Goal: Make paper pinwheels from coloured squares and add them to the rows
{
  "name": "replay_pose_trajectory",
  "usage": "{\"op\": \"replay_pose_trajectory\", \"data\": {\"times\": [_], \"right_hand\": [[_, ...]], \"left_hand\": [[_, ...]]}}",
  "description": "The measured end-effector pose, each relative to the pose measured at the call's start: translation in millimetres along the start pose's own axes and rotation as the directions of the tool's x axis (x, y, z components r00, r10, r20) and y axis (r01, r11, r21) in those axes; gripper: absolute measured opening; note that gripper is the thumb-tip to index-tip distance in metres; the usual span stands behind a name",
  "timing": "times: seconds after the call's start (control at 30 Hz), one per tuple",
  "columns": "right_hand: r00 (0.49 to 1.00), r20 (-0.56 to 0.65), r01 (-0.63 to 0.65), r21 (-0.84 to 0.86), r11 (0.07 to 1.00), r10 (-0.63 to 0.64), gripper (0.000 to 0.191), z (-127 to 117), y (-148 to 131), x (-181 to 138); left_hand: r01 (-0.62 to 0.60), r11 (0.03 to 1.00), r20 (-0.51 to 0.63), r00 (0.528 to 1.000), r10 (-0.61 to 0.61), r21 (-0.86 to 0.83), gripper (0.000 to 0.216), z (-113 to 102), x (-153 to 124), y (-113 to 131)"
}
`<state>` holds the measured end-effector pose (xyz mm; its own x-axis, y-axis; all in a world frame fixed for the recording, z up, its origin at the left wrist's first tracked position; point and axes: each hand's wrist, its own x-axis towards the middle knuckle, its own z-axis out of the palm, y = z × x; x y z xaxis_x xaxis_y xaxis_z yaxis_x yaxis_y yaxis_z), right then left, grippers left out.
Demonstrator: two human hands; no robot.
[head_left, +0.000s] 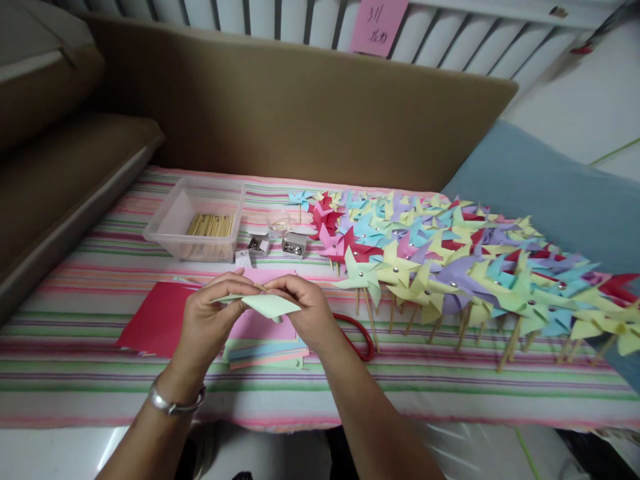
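Observation:
My left hand (pixel 207 313) and my right hand (pixel 307 307) meet above the table, both pinched on a folded pale green paper piece (pixel 267 305). A thin wooden stick (pixel 260 287) shows between the fingertips at its top. Below the hands lies a stack of coloured paper squares (pixel 265 347), pink on top. A red paper sheet (pixel 157 319) lies left of the stack. Red scissor handles (pixel 361 337) stick out from under my right wrist.
Several finished paper pinwheels (pixel 450 267) on sticks cover the right half of the striped tablecloth (pixel 80 373). A clear plastic tub (pixel 197 227) holds wooden sticks. Two small boxes of metal pins (pixel 294 247) and a small clear cup (pixel 278 222) stand beside it. A brown board (pixel 300 107) backs the table.

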<state>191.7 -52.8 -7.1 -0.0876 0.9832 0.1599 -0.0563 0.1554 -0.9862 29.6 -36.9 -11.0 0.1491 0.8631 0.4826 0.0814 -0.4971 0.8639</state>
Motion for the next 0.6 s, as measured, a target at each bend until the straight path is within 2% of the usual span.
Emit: {"op": "replay_pose_trajectory", "data": {"times": [0.4,0.6], "right_hand": [[0.998,0.027,0.051,-0.123,0.991,-0.048,0.015,-1.3,-0.4,-0.7],[0.987,0.031,0.158,-0.223,0.962,-0.155,0.018,-1.0,-7.6,-0.5]], "left_hand": [[0.092,0.993,-0.049,0.994,-0.095,-0.069,0.004,0.4,-0.5,-2.4],[0.142,0.986,-0.059,0.987,-0.148,-0.092,0.005,0.9,-0.1,0.1]]}}
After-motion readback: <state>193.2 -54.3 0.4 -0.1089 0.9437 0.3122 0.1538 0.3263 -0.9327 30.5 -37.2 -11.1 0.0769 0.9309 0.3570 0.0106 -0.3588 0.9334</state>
